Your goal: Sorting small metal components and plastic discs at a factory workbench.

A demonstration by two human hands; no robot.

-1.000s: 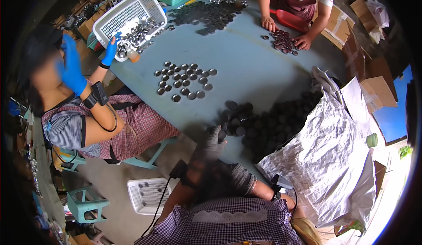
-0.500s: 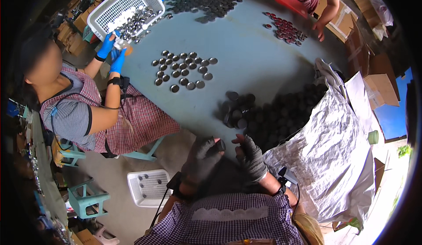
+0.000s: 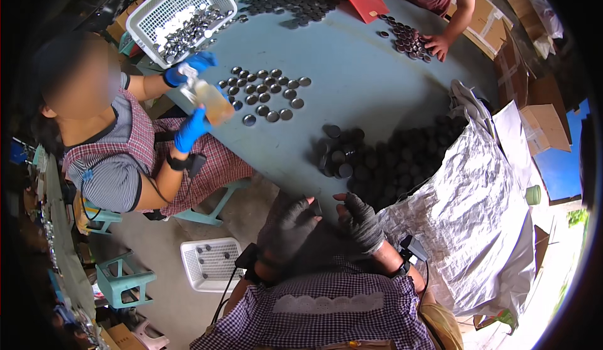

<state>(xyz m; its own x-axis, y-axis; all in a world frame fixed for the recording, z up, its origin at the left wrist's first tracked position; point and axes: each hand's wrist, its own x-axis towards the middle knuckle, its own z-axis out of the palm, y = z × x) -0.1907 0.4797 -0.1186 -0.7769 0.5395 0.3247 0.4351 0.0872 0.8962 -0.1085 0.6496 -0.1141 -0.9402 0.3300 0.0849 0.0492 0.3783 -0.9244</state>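
Small dark round cap (image 3: pixel 316 207), pinched between gloved fingertips at the near edge of the worktop (image 3: pixel 358 80). Heap of dark round caps (image 3: pixel 377 161) just beyond, flat and overlapping, spilling from the silver sack (image 3: pixel 465 224) at right.

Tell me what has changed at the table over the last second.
Both gloved hands came back from the pile of dark discs to the table's near edge: left hand and right hand now sit close together, a small dark disc between them. The co-worker in blue gloves now holds an amber bottle. The set-out silver discs, the white basket and the foil sack stayed put.
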